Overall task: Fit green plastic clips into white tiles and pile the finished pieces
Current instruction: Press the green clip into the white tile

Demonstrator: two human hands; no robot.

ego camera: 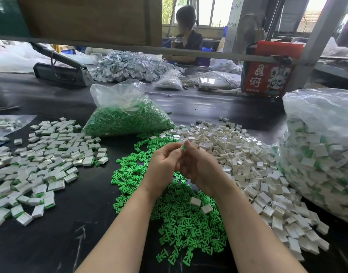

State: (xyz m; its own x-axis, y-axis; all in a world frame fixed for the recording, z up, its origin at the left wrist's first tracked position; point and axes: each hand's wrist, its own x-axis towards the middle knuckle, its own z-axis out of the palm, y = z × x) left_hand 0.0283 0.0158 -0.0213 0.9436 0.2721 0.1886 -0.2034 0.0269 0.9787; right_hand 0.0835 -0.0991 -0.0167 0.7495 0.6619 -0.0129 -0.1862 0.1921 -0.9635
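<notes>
Black table (74, 229) fills the workshop view, w/ piles all around. Loose green clips (181, 219) lie near, in the middle. Empty white tiles (248, 164) heap on the right, easy to grab. Finished pieces (47, 160) pile on the left, prob. so they don't mix. Both hands meet above the clips. Left hand (164, 164) and right hand (200, 168) curl together, pinching one small green clip (183, 147) at the fingertips; can't tell if a tile is held too. A bag of clips (127, 119) sits far, for refills.
</notes>
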